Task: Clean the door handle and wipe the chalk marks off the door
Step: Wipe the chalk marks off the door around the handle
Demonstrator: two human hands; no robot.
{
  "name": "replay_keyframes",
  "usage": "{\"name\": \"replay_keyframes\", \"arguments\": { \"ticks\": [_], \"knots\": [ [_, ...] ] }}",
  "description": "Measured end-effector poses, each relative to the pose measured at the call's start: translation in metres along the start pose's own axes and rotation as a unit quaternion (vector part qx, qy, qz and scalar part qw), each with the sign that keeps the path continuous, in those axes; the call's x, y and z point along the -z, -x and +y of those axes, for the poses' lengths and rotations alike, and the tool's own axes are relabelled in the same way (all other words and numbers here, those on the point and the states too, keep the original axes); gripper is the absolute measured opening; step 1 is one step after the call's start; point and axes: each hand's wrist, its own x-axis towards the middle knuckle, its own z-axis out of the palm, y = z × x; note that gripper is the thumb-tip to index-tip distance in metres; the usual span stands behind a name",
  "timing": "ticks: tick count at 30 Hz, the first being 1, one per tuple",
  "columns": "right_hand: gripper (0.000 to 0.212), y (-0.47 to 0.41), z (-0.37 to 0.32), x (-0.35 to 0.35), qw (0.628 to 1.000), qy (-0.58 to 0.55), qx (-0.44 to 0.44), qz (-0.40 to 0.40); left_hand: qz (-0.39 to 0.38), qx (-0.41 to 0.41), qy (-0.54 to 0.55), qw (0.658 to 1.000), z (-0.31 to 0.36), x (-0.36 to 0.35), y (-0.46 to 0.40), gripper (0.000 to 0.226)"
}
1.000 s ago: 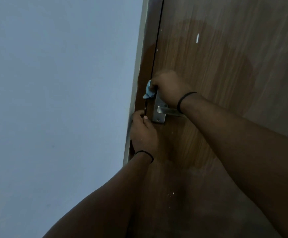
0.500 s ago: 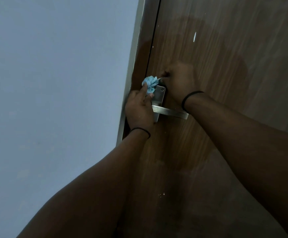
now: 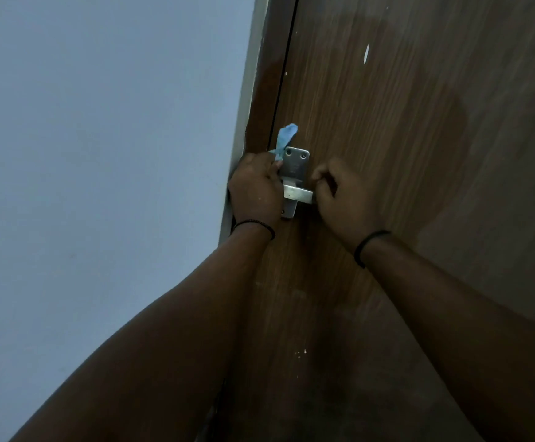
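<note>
The left hand [image 3: 255, 186] is closed round a blue cloth [image 3: 285, 140], its free end sticking up past the top left corner of the metal handle plate [image 3: 295, 169] on the brown door [image 3: 419, 154]. The right hand [image 3: 344, 199] curls its fingers round the far end of the lever handle [image 3: 298, 195]. Half a second ago the right hand was above the plate pinching the cloth; it has dropped to the lever, and the cloth now sits in the left hand alone. A white chalk mark [image 3: 366, 54] shows higher up the door

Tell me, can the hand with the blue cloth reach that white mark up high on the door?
Probably yes. The left hand holds the cloth beside the handle, and only bare door lies between it and the mark.
</note>
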Motion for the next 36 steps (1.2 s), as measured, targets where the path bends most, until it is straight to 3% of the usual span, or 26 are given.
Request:
{"name": "replay_keyframes", "arguments": {
  "ticks": [12,17,19,22,27,31,36],
  "knots": [
    [0.024,0.005,-0.001,-0.01,0.994,0.073,-0.055,-0.057,-0.061,0.053,-0.011,0.997,-0.026,0.002,0.043,0.015],
    [0.026,0.004,-0.004,-0.008,0.992,0.081,-0.068,-0.069,-0.111,-0.052,-0.007,0.992,-0.016,0.01,0.026,0.055],
    [0.026,0.004,-0.004,-0.008,0.992,0.08,-0.067,-0.07,-0.096,-0.075,-0.041,0.992,-0.02,0.011,0.026,0.046],
    [0.027,0.004,-0.005,-0.008,0.992,0.089,-0.065,-0.068,-0.071,-0.025,-0.036,0.996,-0.026,0.006,0.039,0.029],
    [0.027,0.005,-0.004,-0.009,0.991,0.095,-0.064,-0.065,-0.065,0.015,-0.007,0.998,-0.03,0.0,0.067,0.041],
    [0.028,0.005,-0.004,-0.01,0.991,0.101,-0.062,-0.06,-0.023,0.049,0.048,0.997,-0.028,0.004,0.049,0.025],
    [0.028,0.004,-0.002,-0.012,0.992,0.087,-0.071,-0.053,0.01,-0.035,0.026,0.999,-0.007,0.004,0.011,0.018]
  ]
}}
